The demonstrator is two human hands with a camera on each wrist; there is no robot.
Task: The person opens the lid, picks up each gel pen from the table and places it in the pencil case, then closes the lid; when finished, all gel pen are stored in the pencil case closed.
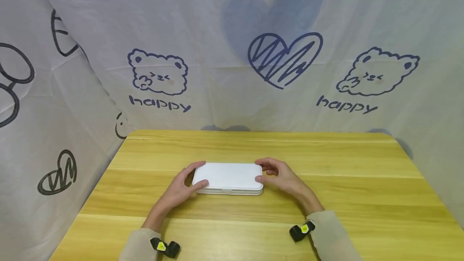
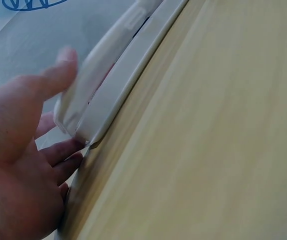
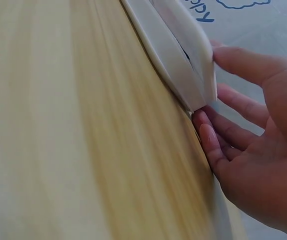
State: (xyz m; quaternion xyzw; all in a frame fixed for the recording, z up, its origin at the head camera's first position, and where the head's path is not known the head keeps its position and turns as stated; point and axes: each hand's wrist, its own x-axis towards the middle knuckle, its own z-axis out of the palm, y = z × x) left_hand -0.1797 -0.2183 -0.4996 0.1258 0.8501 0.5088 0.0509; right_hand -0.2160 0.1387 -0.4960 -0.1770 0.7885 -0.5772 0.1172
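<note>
A flat white case [image 1: 228, 175] with rounded corners lies lengthwise across the wooden table. Its lid [image 2: 91, 67] stands slightly raised from the base [image 2: 116, 80], with a narrow dark gap between the two. My left hand [image 1: 180, 186] grips the left end, thumb on the top near the front corner and a fingertip at the back corner. Around the right end is my right hand [image 1: 280, 176], its thumb on the lid's edge. The other fingers [image 3: 233, 127] of that hand curl beneath and behind the corner. What lies inside the case is hidden.
The wooden table [image 1: 326, 228] shows bare grain in front of the case and on both sides. Behind it hangs a pale cloth [image 1: 217, 31] printed with hearts and bear faces, and more cloth hangs at the left. A black camera [image 1: 299, 233] sits at each wrist.
</note>
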